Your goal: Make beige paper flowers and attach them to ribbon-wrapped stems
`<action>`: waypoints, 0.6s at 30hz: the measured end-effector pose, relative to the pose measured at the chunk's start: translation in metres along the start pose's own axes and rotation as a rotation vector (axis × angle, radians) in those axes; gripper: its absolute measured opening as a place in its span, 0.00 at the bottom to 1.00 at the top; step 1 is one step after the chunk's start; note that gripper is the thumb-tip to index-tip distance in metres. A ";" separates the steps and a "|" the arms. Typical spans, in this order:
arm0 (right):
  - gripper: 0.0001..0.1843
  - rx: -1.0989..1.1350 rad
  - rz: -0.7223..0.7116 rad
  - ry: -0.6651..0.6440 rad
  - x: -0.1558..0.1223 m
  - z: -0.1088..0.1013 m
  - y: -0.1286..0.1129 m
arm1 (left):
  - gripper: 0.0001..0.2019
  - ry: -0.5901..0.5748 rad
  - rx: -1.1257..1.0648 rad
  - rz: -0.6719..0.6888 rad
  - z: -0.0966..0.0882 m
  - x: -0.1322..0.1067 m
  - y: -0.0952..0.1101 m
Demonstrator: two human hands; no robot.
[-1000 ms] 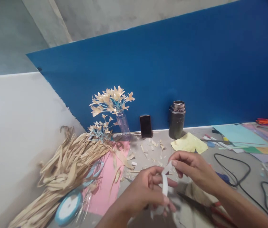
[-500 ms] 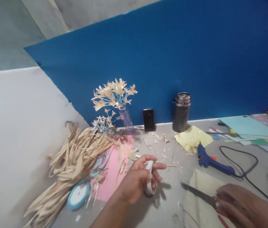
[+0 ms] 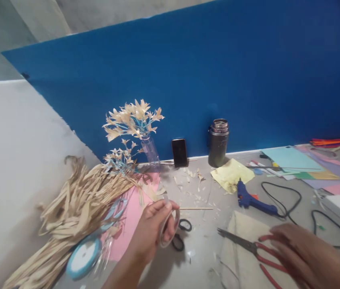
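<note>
My left hand (image 3: 150, 230) is closed round a roll of white tape (image 3: 167, 228), held upright just above the grey table (image 3: 206, 249), beside the pink paper sheet (image 3: 128, 224). Black scissor handles (image 3: 179, 235) lie on the table right behind the roll. My right hand (image 3: 302, 257) rests low at the right on the red handles of large scissors (image 3: 248, 249), whose blades point left over a beige sheet (image 3: 242, 257). Its fingers are blurred by motion.
A heap of dried straw strips (image 3: 70, 212) and a light blue ribbon spool (image 3: 82, 257) lie at left. Paper flowers in a small vase (image 3: 136, 128), a phone (image 3: 179, 152), a dark jar (image 3: 218, 142), a blue glue gun (image 3: 252, 200), cables and coloured papers (image 3: 308, 168) fill the back.
My hands parted: the left kept the tape roll and turned it upright, moving slightly left. The right dropped to the red-handled scissors. The view swung a little left.
</note>
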State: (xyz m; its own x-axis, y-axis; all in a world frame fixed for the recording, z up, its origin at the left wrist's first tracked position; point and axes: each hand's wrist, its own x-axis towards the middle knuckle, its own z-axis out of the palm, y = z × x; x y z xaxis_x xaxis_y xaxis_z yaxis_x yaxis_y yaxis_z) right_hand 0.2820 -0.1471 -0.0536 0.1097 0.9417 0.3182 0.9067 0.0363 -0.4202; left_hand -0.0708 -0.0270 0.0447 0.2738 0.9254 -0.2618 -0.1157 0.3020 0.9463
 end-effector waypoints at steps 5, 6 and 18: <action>0.19 0.129 -0.021 -0.307 0.031 -0.014 -0.049 | 0.19 0.229 0.283 0.211 -0.023 -0.005 0.012; 0.18 0.151 -0.023 -0.370 0.033 -0.012 -0.064 | 0.18 0.280 0.338 0.255 -0.031 -0.008 0.014; 0.11 -0.090 -0.331 -0.664 0.091 0.071 -0.204 | 0.21 0.257 -0.127 0.082 -0.071 -0.016 0.009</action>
State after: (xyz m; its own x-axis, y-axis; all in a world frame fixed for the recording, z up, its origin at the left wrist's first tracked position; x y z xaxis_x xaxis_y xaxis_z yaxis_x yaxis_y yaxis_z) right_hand 0.0779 -0.0453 0.0002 -0.4182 0.8912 -0.1756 0.8824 0.3526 -0.3116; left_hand -0.1438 -0.0227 0.0435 0.0102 0.9706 -0.2406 -0.2506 0.2354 0.9390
